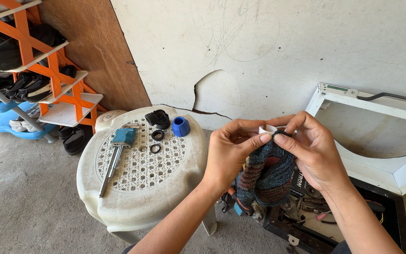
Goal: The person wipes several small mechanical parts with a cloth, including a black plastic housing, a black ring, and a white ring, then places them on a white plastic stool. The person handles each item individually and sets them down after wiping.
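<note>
Small white plastic ring-shaped part point(267, 129) sits pinched between both hands at chest height, well above and to the right of the cream plastic stool with the perforated round top point(118, 207). Only its top edge shows; the rest is hidden by fingers and cloth, so I can't tell its long axis.

Left hand point(231, 150): thumb and forefinger closed on the part's left side, other fingers curled under. Right hand point(312, 149): fingers clenched on the right side, pressing a multicoloured striped knitted rag point(265, 176) against the part. The rag hangs straight down below both hands. Both hands are equally near the part, each touching it, thumbs almost meeting.

On the stool, apart from the hands:
- blue plastic threaded cap point(180, 126), upright near the far rim
- black rubber fitting point(158, 118) just left of the cap
- two black rubber rings point(156, 141), one behind the other, near the middle
- teal-headed tool with a long metal shaft point(114, 160), its long axis running from far to near along the left side

Below the rag: an open black toolbox point(316, 211) with clutter on the floor. A white framed panel point(377, 136) leans against the wall at right. Orange-and-white shoe rack point(48, 70) far left.
</note>
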